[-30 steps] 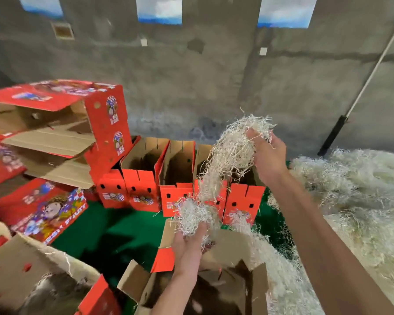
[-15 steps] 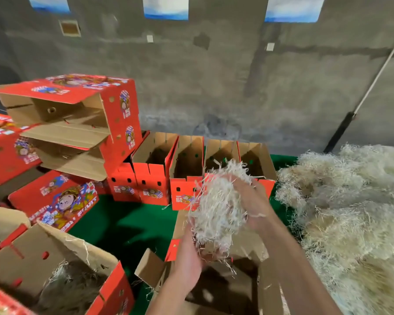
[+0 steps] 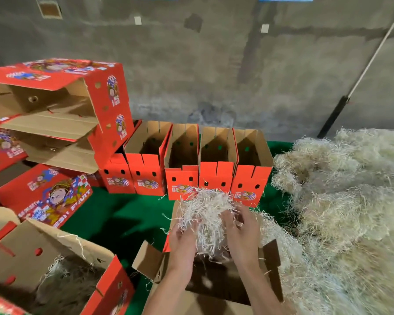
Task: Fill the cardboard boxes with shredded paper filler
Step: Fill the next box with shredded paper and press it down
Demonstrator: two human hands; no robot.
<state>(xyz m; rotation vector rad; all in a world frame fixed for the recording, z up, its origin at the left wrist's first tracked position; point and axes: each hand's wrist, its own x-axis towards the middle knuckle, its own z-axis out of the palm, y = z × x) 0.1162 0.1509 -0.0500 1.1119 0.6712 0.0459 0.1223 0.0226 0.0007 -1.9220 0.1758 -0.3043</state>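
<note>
A clump of pale shredded paper (image 3: 206, 218) hangs between both hands, just above an open cardboard box (image 3: 268, 253) right in front of me. My left hand (image 3: 182, 243) grips its left side and my right hand (image 3: 241, 233) grips its right side. The box's inside is dark, with a few scraps on its floor. A big heap of the same shredded paper (image 3: 341, 196) lies to the right. Several open red boxes (image 3: 216, 176) stand in a row behind the box, and they look empty.
Another open box (image 3: 105, 287) holding some filler sits at the lower left. Red printed boxes (image 3: 109, 96) are stacked on their sides at the left. Green matting (image 3: 114, 214) covers the floor. A pole (image 3: 350, 92) leans on the concrete wall.
My right hand has come down from high above and joined the left. The stretched strand of paper is now bunched into one clump, lowered close over the box.
</note>
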